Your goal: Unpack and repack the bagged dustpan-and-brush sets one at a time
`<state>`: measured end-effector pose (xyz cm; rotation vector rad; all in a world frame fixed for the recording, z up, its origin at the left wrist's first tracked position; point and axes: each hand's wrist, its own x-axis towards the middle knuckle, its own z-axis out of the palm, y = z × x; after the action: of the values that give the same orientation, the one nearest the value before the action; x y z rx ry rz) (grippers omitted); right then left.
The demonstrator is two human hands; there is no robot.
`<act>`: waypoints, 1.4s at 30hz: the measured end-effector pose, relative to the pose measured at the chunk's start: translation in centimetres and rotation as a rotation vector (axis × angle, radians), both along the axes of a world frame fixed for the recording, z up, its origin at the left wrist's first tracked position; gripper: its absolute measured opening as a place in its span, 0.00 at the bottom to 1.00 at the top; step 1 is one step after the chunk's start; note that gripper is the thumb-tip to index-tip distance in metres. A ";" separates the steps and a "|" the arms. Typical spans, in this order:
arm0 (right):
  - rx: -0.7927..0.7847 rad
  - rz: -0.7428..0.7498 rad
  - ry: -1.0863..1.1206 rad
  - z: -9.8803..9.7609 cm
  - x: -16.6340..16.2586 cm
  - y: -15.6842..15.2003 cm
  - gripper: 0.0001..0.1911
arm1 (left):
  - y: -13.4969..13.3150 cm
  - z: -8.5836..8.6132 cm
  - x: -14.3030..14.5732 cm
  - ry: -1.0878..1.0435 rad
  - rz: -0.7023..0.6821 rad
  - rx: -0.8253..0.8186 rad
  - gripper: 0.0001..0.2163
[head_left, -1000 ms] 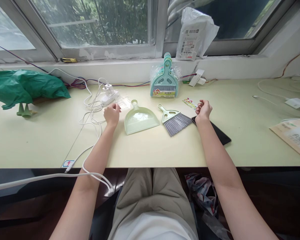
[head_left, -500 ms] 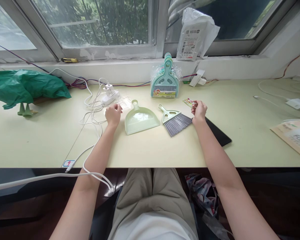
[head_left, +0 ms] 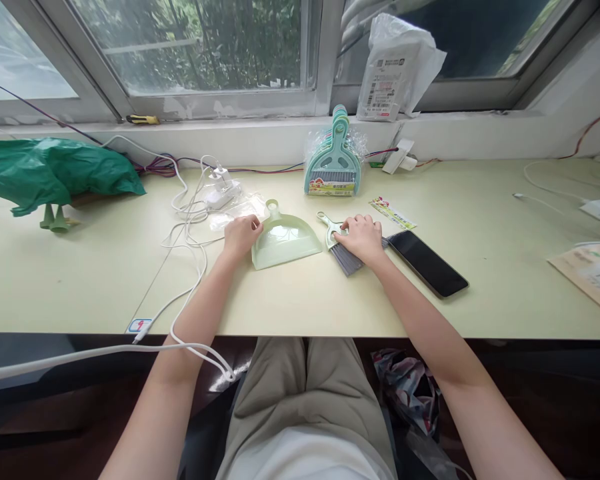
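Observation:
A pale green dustpan (head_left: 287,248) lies on the table in front of me, its handle pointing away. At its left edge is my left hand (head_left: 242,236), fingers curled and closed on the rim. To the right lies a small hand brush (head_left: 347,260) with a pale green handle and grey bristles. My right hand (head_left: 364,238) is over the brush, closed on its head and covering part of the bristles. Just beyond that hand, a printed label card (head_left: 393,213) lies flat. A black smartphone (head_left: 429,263) rests to the right of the brush.
Wrapped brush-and-dustpan sets (head_left: 334,160) stand at the back by the wall. White cables (head_left: 185,243) tangle left of my left hand, near a clear plastic wrapper (head_left: 240,208). A green plastic bag (head_left: 65,175) lies far left; a paper package (head_left: 593,270) lies far right.
My right hand has let go of the label card, which now lies on the table, and has moved left onto the brush. My left hand has moved right to the dustpan's edge.

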<state>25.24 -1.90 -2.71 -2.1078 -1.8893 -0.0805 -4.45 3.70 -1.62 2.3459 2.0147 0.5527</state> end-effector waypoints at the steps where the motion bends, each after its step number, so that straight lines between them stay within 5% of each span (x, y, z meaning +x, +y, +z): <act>1: -0.012 -0.002 0.016 0.0 0.2 0.1 0.15 | 0.0 0.0 0.0 0.006 0.001 -0.001 0.12; 14: 0.127 0.049 0.259 0.7 -0.4 0.4 0.09 | -1.4 0.0 2.0 0.012 -0.079 -0.071 0.11; 23: 0.150 0.142 0.193 0.4 -2.1 -0.6 0.06 | -4.1 0.0 5.2 -0.132 -0.436 -0.192 0.14; 29: 0.122 0.208 0.149 0.4 -2.5 -1.0 0.07 | -4.8 0.2 5.5 -0.401 -0.843 -0.300 0.08; 36: 0.063 0.277 0.143 1.2 -2.5 -1.3 0.08 | -3.9 -0.6 5.2 -0.249 -0.790 0.075 0.07; 42: 0.005 0.385 0.159 1.5 -2.3 -1.4 0.08 | -3.2 -0.4 4.2 -0.106 -0.705 0.253 0.26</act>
<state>22.95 -3.33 -1.17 -1.6547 -2.1499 0.1628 -0.22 0.48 -2.05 2.8425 0.9954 0.8829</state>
